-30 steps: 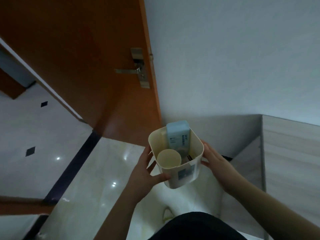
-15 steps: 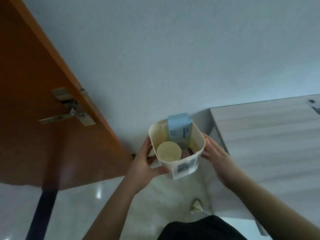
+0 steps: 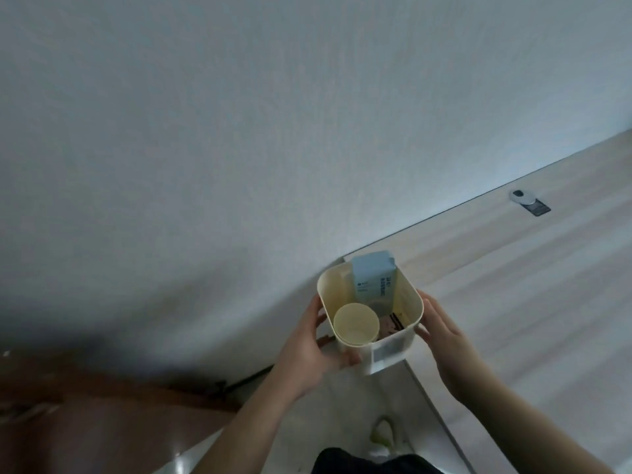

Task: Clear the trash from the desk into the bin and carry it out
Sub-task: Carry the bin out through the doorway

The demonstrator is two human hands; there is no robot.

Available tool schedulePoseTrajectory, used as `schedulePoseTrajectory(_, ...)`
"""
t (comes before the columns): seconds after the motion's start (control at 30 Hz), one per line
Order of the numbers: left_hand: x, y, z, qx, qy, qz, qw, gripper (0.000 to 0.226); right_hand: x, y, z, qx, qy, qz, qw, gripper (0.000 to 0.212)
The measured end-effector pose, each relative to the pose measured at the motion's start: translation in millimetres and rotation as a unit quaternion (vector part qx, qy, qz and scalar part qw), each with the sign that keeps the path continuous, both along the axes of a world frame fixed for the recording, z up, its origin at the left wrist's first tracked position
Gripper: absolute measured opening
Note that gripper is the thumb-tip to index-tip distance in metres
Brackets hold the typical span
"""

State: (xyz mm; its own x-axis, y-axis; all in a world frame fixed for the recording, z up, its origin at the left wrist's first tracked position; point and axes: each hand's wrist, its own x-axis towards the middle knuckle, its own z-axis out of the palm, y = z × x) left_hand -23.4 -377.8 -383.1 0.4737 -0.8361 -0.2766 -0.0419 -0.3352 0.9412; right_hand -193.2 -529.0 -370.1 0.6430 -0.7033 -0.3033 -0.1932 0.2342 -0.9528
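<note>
A small cream plastic bin [image 3: 393,355] with rounded corners is held in the air between both hands, over the near left corner of the pale wood-grain bench [image 3: 533,289] and the floor beside it. The left hand [image 3: 309,350] grips its left wall, thumb curled across the front; the right hand [image 3: 448,340] presses its right wall with fingers nearly straight. Inside stand a cream paper cup [image 3: 356,323] at the front left and a light blue carton [image 3: 374,278] upright against the back wall, with a dark wrapper [image 3: 393,325] low beside them. A small silver and dark fitting [image 3: 528,201] sits at the bench's far edge by the white wall [image 3: 239,131].
</note>
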Motion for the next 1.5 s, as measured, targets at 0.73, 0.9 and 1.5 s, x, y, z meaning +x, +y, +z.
schedulePoseTrajectory(0.73,104.7,-168.7,-34.9,0.063,-0.094,-0.184,0.976,0.112,92.6,-113.8,-38.8,0.066,0.074,-0.176,0.979,0.038)
schedulePoseTrajectory(0.9,131.6,-185.0,-50.0,0.086,-0.099,-0.223,0.966,0.102,108.8,-122.9,-52.2,0.08,0.088,-0.239,0.964,0.035)
schedulePoseTrajectory(1.5,114.6,-238.4,-64.0,0.151,-0.252,-0.287,0.912,0.107,86.5,-177.6,-85.5,0.139,0.051,-0.291,0.945,0.031)
